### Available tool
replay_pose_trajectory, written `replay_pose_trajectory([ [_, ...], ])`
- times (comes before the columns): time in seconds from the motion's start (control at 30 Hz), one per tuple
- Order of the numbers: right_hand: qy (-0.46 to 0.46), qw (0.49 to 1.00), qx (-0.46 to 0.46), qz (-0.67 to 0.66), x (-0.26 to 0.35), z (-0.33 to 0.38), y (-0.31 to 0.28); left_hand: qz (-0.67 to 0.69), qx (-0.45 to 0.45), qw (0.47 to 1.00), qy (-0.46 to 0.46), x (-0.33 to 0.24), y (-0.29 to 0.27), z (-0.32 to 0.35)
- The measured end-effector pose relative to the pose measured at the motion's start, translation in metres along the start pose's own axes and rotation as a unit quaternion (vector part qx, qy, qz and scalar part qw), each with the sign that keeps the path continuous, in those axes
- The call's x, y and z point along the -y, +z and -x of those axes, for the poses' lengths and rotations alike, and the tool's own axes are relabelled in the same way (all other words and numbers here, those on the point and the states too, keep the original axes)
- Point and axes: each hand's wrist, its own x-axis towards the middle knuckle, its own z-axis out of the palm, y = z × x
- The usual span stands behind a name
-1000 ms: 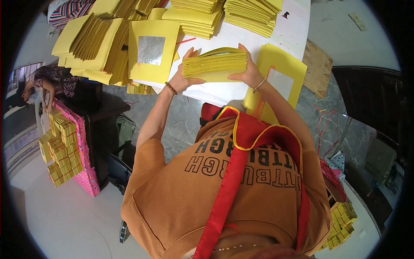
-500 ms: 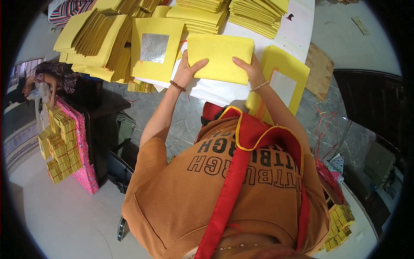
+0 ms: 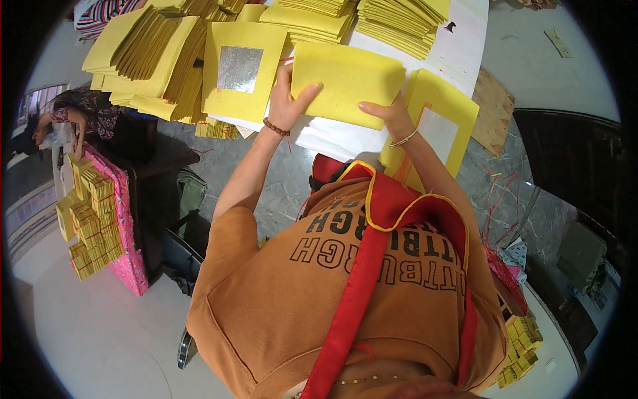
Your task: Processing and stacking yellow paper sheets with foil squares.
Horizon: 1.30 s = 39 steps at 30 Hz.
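Observation:
Between my two hands, over the white table [image 3: 332, 137], is a folded yellow paper stack [image 3: 349, 83]. My left hand [image 3: 290, 105] grips its left edge, thumb on top and fingers out of sight beneath. At its lower right corner my right hand [image 3: 393, 118] pinches it, thumb on the upper face. To the left lies a yellow sheet with a silver square [image 3: 239, 69]. Under my right wrist sit larger yellow sheets [image 3: 458, 120] with a pale panel and an orange strip.
Thick stacks of folded yellow paper [image 3: 143, 56] fill the table's left and back, with another pile [image 3: 399, 30] at the back right. At far left another person [image 3: 76, 120] bends near a pink-covered surface [image 3: 133, 256] bearing yellow bundles [image 3: 96, 216]. A wooden board [image 3: 493, 110] stands right of the table.
The folded yellow stack has tilted, its upper edge moving up and to the right. My right hand has shifted down to its lower corner, while my left stays at the left edge.

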Motion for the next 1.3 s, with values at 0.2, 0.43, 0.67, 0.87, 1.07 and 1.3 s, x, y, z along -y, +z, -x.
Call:
replay_pose_trajectory([
  [0.2,-0.027,0.991,-0.043,0.126,-0.037,-0.003,-0.012,-0.119,0.09,0.985,0.089,0.031,-0.004,0.004],
  [0.43,-0.03,0.993,-0.075,0.083,-0.047,-0.004,-0.011,-0.004,0.203,0.978,-0.045,0.048,-0.01,0.01],
  [0.67,-0.036,0.987,-0.067,0.144,-0.054,-0.008,-0.018,0.13,0.143,0.974,-0.118,-0.013,-0.04,-0.015],
  [0.87,-0.045,0.977,-0.073,0.195,-0.049,-0.006,-0.014,0.041,0.221,0.97,-0.097,-0.02,-0.048,-0.026],
  [1.07,-0.064,0.972,-0.074,0.212,-0.052,-0.009,-0.018,0.144,0.258,0.94,-0.169,-0.016,-0.057,-0.03],
  [1.3,0.008,0.993,-0.068,0.101,-0.041,-0.02,-0.016,-0.049,0.174,0.983,0.04,0.016,-0.028,0.002],
])
